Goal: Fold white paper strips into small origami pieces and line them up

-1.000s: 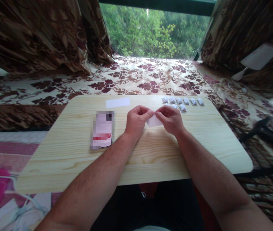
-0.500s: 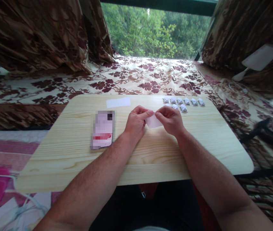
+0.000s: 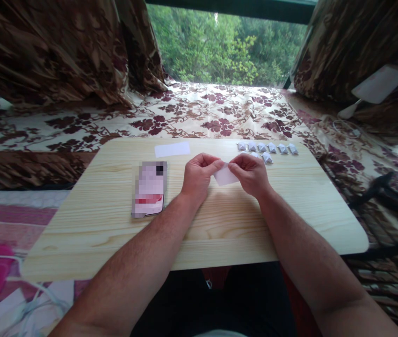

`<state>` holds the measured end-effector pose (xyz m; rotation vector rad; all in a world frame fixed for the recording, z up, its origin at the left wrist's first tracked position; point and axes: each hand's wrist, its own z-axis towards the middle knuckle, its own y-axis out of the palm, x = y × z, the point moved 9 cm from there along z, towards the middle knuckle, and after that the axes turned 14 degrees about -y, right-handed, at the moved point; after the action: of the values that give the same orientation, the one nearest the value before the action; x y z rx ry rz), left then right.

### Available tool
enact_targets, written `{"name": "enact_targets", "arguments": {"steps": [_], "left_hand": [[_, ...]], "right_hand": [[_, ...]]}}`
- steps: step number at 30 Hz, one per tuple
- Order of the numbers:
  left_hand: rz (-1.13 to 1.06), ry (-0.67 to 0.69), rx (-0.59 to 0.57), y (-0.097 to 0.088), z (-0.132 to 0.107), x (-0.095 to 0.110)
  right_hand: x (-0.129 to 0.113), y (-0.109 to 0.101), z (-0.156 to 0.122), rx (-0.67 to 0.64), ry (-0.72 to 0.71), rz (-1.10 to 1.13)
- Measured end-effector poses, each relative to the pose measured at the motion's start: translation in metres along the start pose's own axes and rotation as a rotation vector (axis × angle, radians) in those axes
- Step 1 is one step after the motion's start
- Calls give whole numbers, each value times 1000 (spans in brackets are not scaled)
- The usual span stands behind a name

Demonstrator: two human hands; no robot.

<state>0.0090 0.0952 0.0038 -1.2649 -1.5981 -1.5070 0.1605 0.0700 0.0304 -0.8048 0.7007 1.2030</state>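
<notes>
Between my two hands, over the middle of the table, is a small piece of white paper [image 3: 226, 176]. My left hand [image 3: 200, 174] pinches its left side near the top edge with thumb and forefinger. My right hand [image 3: 252, 174] pinches the upper right side the same way, and its fingers hide part of the sheet. Just behind my right hand stand small folded white paper pieces [image 3: 272, 148], several in a back row and a few in front, partly covered by the hand. A flat white paper strip [image 3: 172, 150] lies beyond my left hand.
A phone [image 3: 148, 189], partly pixelated, lies left of my left forearm on the pale wooden table [image 3: 90, 234]. Past the table is a floral cloth [image 3: 216, 112] below a window. A white lamp [image 3: 380, 84] stands at right; cables [image 3: 37, 285] lie at lower left.
Both hands keep their pinch on the paper. The right hand has shifted very slightly to the right, and the paper's lower edge sits a touch higher.
</notes>
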Motion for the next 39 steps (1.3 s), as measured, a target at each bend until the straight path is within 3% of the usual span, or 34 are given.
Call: {"name": "enact_targets", "arguments": {"steps": [14, 22, 39], "left_hand": [[53, 35, 110, -13, 6, -4], [171, -68, 3, -5, 11, -12], [254, -77, 32, -5, 9, -7]], "right_hand": [[1, 4, -2, -17, 19, -10], [6, -6, 1, 42, 57, -4], [17, -8, 0, 71, 140, 20]]}}
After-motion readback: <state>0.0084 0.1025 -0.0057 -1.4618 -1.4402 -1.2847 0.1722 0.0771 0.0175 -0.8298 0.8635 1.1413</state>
